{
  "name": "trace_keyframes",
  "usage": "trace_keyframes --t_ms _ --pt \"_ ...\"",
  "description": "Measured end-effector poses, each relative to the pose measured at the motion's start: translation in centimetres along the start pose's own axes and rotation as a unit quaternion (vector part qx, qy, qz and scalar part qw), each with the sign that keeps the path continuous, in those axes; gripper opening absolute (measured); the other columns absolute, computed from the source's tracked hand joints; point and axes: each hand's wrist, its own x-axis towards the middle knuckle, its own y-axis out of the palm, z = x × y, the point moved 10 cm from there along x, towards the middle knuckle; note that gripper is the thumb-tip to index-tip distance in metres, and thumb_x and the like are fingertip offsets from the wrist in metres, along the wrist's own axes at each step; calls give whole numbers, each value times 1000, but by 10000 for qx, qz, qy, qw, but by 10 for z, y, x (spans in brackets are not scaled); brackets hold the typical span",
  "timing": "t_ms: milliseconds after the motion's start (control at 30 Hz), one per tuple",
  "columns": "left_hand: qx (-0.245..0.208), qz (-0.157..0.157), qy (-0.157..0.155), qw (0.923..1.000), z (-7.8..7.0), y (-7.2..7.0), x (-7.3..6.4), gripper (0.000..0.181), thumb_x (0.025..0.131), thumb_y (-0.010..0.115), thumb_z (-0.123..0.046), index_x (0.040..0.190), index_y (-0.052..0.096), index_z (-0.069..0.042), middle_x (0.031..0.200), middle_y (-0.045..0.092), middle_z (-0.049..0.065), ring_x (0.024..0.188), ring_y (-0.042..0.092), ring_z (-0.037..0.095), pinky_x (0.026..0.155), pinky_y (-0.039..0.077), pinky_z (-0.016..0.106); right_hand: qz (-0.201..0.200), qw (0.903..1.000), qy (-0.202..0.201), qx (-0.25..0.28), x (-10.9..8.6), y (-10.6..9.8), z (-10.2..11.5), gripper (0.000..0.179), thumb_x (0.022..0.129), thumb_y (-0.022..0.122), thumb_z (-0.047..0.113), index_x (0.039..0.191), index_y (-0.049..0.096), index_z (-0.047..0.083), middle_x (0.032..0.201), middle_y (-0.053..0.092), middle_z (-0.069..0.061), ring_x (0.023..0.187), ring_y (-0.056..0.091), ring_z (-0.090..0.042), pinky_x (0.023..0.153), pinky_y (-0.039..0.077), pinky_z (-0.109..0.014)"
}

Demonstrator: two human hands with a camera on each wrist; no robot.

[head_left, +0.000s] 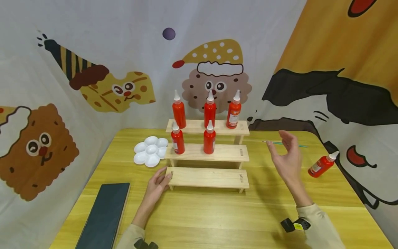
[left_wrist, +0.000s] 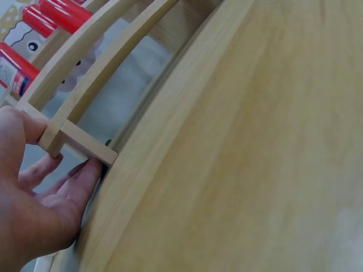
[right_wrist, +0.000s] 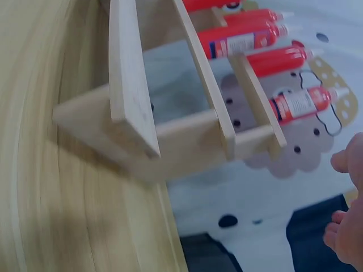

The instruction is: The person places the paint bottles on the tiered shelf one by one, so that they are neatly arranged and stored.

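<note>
A three-tier wooden display stand point(head_left: 209, 177) is on the table. My left hand point(head_left: 157, 185) grips the left end of its lowest tier, thumb at the shelf board and fingers by the end support point(left_wrist: 88, 143). Three red squeeze bottles with pointed white nozzles point(head_left: 178, 114) are upright on the top tier. Two more red bottles point(head_left: 209, 141) occupy the left and middle of the second tier. To the right of the stand, my right hand point(head_left: 287, 159) is raised with fingers extended, holding nothing. Only part of that hand point(right_wrist: 349, 209) shows in the right wrist view.
Another red bottle point(head_left: 321, 166) is at the table's right side, slanted in view. A thin paintbrush point(head_left: 303, 146) lies behind my right hand. The white flower-shaped palette point(head_left: 151, 149) is left of the stand, and a dark flat book-like object point(head_left: 105, 214) lies front left.
</note>
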Motion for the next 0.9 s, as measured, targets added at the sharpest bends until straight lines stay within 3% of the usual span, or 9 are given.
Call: trace_keyframes --t_ms 333,533,733,900 --pt "21 -20 30 10000 1 0 1 55 102 63 -28 152 46 -13 139 60 25 122 62 31 95 58 38 -983 9922 301 -707 3 -61 -22 65 89 78 12 146 47 5 148 51 -10 139 45 -24 117 32 -18" --pt "52 -14 49 10000 2 0 1 55 102 63 -28 152 46 -13 140 59 25 126 60 34 98 57 41 -1508 9846 385 -798 5 -90 -40 68 89 77 16 148 44 12 153 45 -8 143 39 -21 120 28 -26" --pt "17 -34 45 10000 4 0 1 55 102 63 -27 152 46 -13 140 60 25 124 62 31 95 58 37 -1634 9741 1189 -1017 2 -112 -72 72 93 71 34 153 32 28 159 33 3 148 26 -11 126 15 -33" --pt "-63 -16 54 10000 3 0 2 54 102 63 -26 152 46 -12 141 59 26 123 62 31 93 59 35 -1652 9653 1656 -1161 -3 -124 -98 75 93 68 39 155 26 28 162 28 5 151 21 -11 127 11 -34"
